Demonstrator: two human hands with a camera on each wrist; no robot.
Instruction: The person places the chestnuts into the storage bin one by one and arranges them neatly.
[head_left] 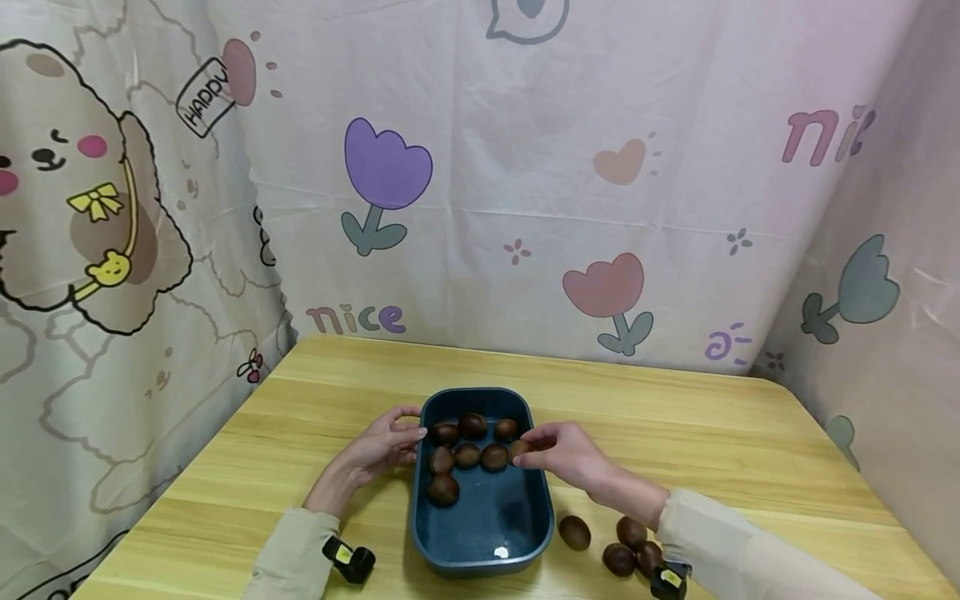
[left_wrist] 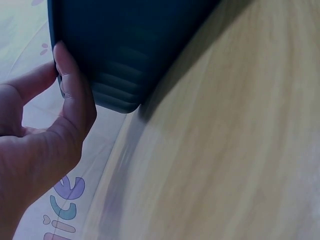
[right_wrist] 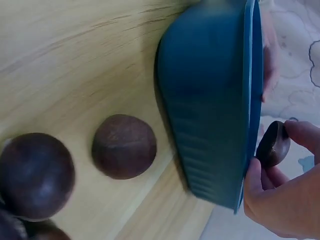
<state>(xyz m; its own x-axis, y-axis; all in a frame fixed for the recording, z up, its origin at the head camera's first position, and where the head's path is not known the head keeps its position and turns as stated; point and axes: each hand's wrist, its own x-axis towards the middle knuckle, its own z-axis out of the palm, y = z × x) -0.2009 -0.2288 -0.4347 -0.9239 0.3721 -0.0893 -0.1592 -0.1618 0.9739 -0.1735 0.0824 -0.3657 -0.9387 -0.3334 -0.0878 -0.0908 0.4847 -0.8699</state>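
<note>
Chestnut (right_wrist: 274, 145), judged light, hard and slick, best taken across its sides, was pinched by the right hand (head_left: 567, 457) at the right edge of the tray (head_left: 483, 525) while the left hand (head_left: 381, 447) gripped the opposite edge.

Soft light above, dimness up close

I see pale, even light on the wooden tabletop (head_left: 675, 417), seemingly from overhead, with one small white glare inside the blue tray (head_left: 480, 521), below a soft dark patch. The left-wrist view is dimmer: the tray goes nearly black, a shadow stretches beside it, the grain smears. The right-wrist view is lighter, but its nearest chestnuts (right_wrist: 36, 176) blur
</note>
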